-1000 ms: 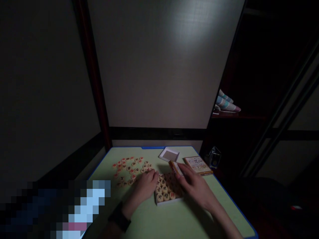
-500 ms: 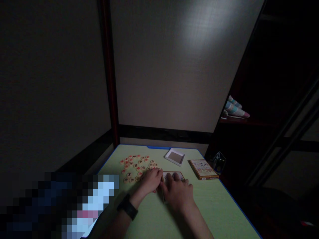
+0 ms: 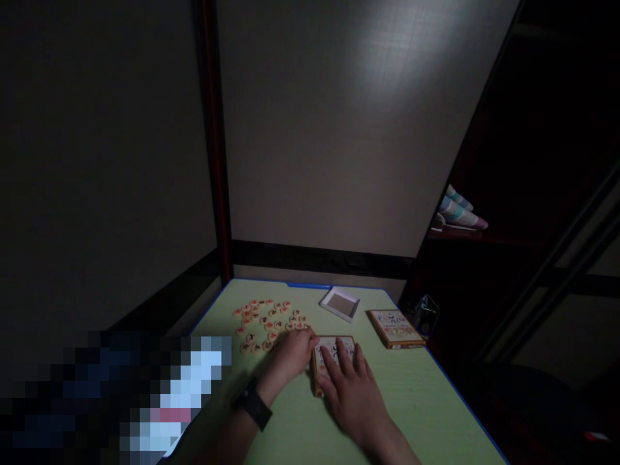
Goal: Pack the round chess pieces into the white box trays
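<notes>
Pale green table [image 3: 426, 400], blue trim [image 3: 310, 285] round the edge, pushed up near a wide grey panel [image 3: 329, 142]. Panel has a blurry bright patch up top and a dark band [image 3: 320, 256] low down; dark red post [image 3: 213, 129] at its left side. Room dim. Right side: dark red shelf [image 3: 504, 237] with striped fabric [image 3: 460, 214] on it, mostly blues and whites, pinkish end. Shiny dark object [image 3: 426, 316] just past the table's right edge, too dark to identify. Lower left is pixelated, can't read it.

On the table: Chinese chess box [image 3: 320, 372] lies flat near the middle, lid up, characters printed on it. Right hand [image 3: 356, 394] open, palm down, fingers spread over the lid. Left hand [image 3: 293, 355] has fingers curled at the box's far left corner; can't tell if it grips. Black wristband [image 3: 254, 403] on the left wrist. Loose Chinese chess pieces [image 3: 264, 320], red and black characters, scattered left of the box. White-rimmed tray [image 3: 334, 312] behind the box, tilted to the table edge. Second printed box [image 3: 394, 325] near the right edge.
</notes>
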{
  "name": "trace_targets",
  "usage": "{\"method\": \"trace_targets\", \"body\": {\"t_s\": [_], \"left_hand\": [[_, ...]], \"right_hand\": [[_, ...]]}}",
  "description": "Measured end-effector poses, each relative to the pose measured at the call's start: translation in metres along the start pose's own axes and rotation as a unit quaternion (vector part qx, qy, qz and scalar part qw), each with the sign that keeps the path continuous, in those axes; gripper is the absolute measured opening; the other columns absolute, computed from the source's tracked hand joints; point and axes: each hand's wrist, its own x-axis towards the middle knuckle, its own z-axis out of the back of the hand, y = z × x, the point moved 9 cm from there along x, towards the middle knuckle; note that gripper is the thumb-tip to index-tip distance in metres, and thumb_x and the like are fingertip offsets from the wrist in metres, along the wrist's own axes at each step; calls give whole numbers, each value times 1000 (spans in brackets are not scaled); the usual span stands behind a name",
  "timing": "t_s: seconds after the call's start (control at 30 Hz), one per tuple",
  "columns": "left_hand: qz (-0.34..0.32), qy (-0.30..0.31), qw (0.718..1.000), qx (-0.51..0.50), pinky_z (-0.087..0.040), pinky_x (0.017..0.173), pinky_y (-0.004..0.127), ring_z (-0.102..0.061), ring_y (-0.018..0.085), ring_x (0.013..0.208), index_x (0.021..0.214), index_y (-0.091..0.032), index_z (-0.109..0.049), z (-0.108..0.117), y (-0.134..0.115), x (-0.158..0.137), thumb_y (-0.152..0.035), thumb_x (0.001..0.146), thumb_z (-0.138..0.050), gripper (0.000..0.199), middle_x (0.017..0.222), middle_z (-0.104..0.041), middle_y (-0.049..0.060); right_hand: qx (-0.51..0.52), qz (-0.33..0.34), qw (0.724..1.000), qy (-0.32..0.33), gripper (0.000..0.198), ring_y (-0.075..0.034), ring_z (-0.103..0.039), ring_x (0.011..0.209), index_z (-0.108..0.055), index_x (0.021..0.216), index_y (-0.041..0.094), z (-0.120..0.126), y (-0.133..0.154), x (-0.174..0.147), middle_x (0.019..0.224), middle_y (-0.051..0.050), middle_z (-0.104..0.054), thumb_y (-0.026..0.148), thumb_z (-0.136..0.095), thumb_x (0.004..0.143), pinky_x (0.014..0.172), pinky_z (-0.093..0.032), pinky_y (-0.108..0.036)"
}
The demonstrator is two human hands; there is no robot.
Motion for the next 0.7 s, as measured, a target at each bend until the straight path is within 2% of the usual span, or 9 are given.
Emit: {"method": "trace_targets", "body": {"t_s": [0.13,0.23,0.33,0.47,0.57,0.63,0.7], "left_hand": [[-11,1,999,41,-48,78,29,-68,23,91,100,-15,-70,5,-10,-5,-28,99,-39,34,98,-72,12],[-17,-3,998,60,-50,80,33,-68,27,94,103,-14,-70,3,-14,-9,-25,99,-38,33,97,-71,14],[-30,-23,993,116,-51,82,38,-67,29,96,111,-11,-66,1,-19,-13,-17,99,-34,35,100,-69,17],[-15,-59,981,185,-53,82,40,-66,28,97,125,-9,-58,8,-27,-26,-5,93,-34,40,112,-65,18],[-51,-70,984,153,-51,91,42,-62,27,105,121,-14,-61,14,-42,-45,-19,99,-38,32,118,-62,14],[-105,-56,986,119,-39,108,46,-49,29,126,124,-18,-61,12,-54,-59,-32,98,-46,34,132,-55,12],[-146,-20,985,91,-25,116,53,-26,35,142,134,-24,-56,4,-62,-70,-43,94,-53,45,150,-39,9]], "right_hand": [[20,18,999,-18,61,-43,-15,145,-41,149,23,1,-1,-1,158,-14,-26,53,-39,96,114,-21,-63],[74,50,995,-36,61,-37,-17,147,-46,146,17,7,-4,-1,154,-15,-36,52,-41,96,118,-15,-60],[188,43,979,-67,55,-29,-33,143,-57,136,15,11,-21,-1,150,-14,-45,49,-43,96,118,-25,-48],[316,-22,937,-151,48,-28,-52,129,-64,125,15,14,-67,-4,138,-16,-57,45,-50,91,108,-41,-42],[368,-47,912,-177,52,-30,-62,115,-62,125,13,22,-109,3,127,-17,-65,48,-52,88,97,-50,-42],[315,-99,921,-209,51,-32,-62,114,-64,122,11,38,-145,10,125,-19,-65,45,-52,86,97,-48,-43],[201,-146,942,-227,53,-35,-53,125,-62,126,8,56,-175,18,132,-22,-59,41,-54,85,104,-41,-46]]}}
